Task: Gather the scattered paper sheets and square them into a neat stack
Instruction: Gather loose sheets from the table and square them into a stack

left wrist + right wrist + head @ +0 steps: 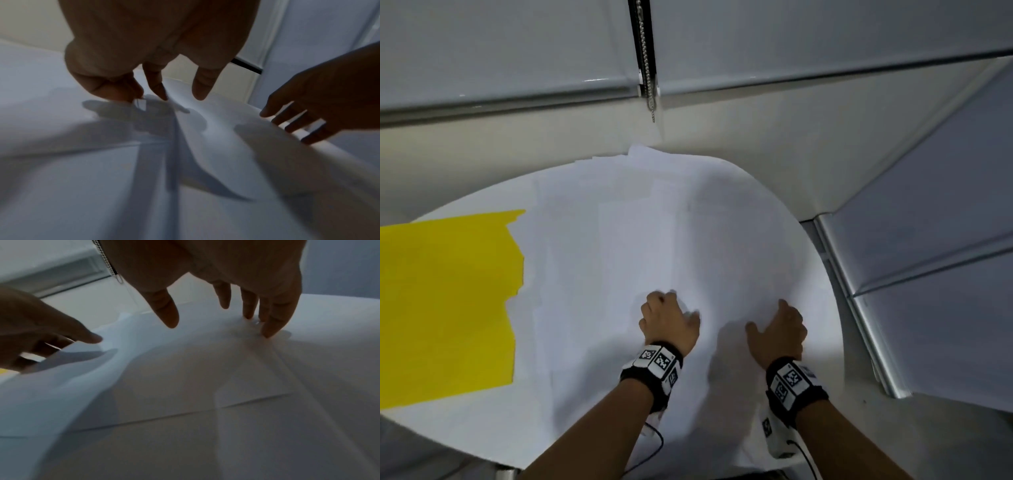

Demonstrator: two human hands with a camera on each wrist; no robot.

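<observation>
Head view, looking down: two bare forearms with black-and-white marker wristbands reach over the near edge of a round white surface (822,274). White paper sheets (619,222) lie scattered and overlapping across most of it, from the near edge to the far edge, where a few corners poke past the rim. The left hand (669,322) sits near the middle of the near half, its fingers (158,84) curled down and pinching a lifted fold of white sheet. Just to its right, toward the right edge, the right hand (780,332) rests with fingers (271,324) spread and fairly straight, tips pressing flat on a sheet. Yellow paper (445,301) covers the left edge. Farther off, beyond the far edge, a beaded chain (645,58) hangs between pale grey panels.
</observation>
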